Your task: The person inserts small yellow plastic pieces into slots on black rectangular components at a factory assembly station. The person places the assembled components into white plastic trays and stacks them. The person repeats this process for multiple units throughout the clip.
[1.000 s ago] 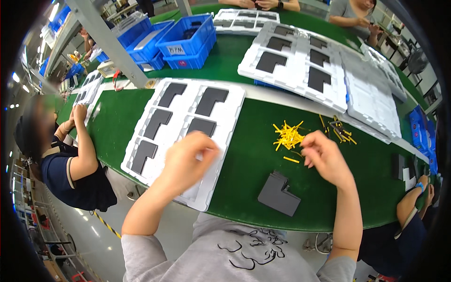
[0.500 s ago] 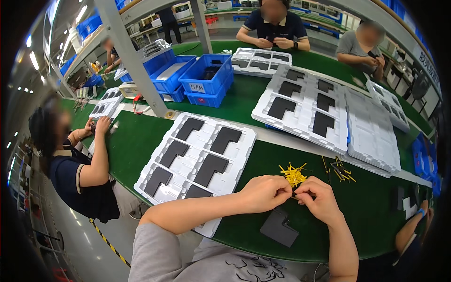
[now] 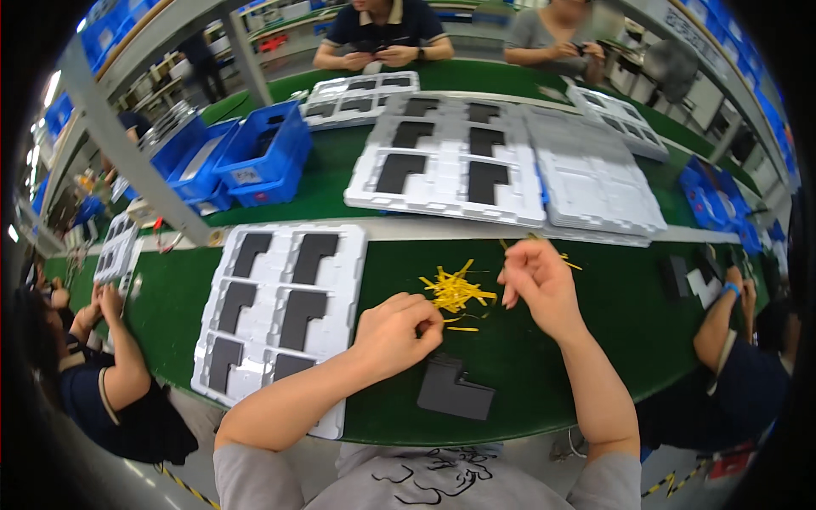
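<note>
Now left hand (image 3: pixel 399 331) sits curled beside the yellow strip pile (image 3: pixel 457 291), grip unclear | right hand (image 3: pixel 541 285) hangs loosely bent opposite, grip unclear | black L-shaped pieces (image 3: pixel 455 395) lie nearer the body

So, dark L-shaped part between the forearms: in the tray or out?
Out. The dark L-shaped part lies on the green tabletop, bare green between it and the white tray.

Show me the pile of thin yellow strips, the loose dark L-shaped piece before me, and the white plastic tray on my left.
Thin yellow strips (image 3: pixel 457 291), head view: middle of the pile.
Dark L-shaped piece (image 3: pixel 450 396), head view: its upper face.
White plastic tray (image 3: pixel 348 280), head view: right rim.
</note>
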Demonstrator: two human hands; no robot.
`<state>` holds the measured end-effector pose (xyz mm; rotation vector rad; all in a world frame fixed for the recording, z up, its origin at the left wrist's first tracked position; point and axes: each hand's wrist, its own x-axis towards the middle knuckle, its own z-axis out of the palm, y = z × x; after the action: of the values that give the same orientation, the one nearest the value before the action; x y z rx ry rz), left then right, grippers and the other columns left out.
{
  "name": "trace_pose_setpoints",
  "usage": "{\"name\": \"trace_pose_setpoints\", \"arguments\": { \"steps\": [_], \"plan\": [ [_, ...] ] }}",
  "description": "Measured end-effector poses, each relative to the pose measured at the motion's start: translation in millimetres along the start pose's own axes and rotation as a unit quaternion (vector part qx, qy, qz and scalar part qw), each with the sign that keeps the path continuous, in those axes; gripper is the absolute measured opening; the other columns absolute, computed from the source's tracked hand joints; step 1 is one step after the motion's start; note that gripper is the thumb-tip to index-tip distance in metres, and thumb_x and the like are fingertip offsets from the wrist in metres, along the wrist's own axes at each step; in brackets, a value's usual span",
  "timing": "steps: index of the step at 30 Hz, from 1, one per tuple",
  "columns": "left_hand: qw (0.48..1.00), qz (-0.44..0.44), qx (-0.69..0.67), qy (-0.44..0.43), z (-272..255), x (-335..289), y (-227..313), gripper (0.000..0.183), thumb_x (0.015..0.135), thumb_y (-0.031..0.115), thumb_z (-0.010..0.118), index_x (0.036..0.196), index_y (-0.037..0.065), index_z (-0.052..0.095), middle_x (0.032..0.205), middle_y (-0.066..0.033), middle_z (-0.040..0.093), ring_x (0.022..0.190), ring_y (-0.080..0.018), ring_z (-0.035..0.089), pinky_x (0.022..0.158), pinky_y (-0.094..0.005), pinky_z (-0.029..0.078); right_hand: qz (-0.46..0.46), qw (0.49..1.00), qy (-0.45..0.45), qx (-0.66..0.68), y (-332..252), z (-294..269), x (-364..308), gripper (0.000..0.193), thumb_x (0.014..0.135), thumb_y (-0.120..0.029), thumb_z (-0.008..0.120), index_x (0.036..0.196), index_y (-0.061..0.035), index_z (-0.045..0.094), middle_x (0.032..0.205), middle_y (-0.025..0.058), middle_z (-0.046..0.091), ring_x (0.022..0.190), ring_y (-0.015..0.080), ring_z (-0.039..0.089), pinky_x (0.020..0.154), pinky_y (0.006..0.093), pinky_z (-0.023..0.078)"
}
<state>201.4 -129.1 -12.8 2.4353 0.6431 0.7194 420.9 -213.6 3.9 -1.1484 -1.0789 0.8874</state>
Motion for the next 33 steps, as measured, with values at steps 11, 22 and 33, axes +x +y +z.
{"name": "trace_pose_setpoints", "arguments": {
  "steps": [11, 22, 33],
  "plan": [
    [0.999, 0.015, 0.032, 0.003, -4.6, -0.9, 6.8, 0.014, 0.078, 0.018, 0.073, 0.073, 0.008, 0.065, 0.069, -0.0018, 0.056, 0.064, -0.0184, 0.056, 0.055, -0.0328, 0.046, -0.193, 0.704, 0.002, -0.684, -28.5, -169.6, 50.6, 0.02, 0.077, -0.012, 0.069, 0.095, -0.0042, 0.065, 0.096, 0.0088, 0.06, 0.091, 0.0291, 0.059, 0.076, 0.038, 0.048],
    [0.999, 0.029, 0.035, -0.002, -5.6, -1.7, 2.3, 0.012, 0.078, 0.017, 0.072, 0.073, 0.01, 0.064, 0.071, 0.0004, 0.059, 0.07, -0.0198, 0.057, 0.057, -0.0339, 0.047, -0.224, 0.671, -0.027, -0.707, -47.9, -169.0, 62.9, 0.022, 0.076, -0.008, 0.068, 0.096, -0.0009, 0.063, 0.095, 0.0114, 0.059, 0.092, 0.0311, 0.058, 0.079, 0.0391, 0.048],
    [0.999, 0.037, 0.023, -0.003, -7.5, -1.5, 0.9, 0.012, 0.078, 0.017, 0.073, 0.075, 0.008, 0.066, 0.07, -0.002, 0.057, 0.068, -0.0199, 0.057, 0.057, -0.0339, 0.046, -0.298, 0.595, -0.055, -0.744, -44.9, -170.6, 61.6, 0.032, 0.071, 0.002, 0.062, 0.103, -0.0019, 0.057, 0.096, 0.0128, 0.057, 0.092, 0.0309, 0.058, 0.079, 0.0374, 0.049]
  ]
}}
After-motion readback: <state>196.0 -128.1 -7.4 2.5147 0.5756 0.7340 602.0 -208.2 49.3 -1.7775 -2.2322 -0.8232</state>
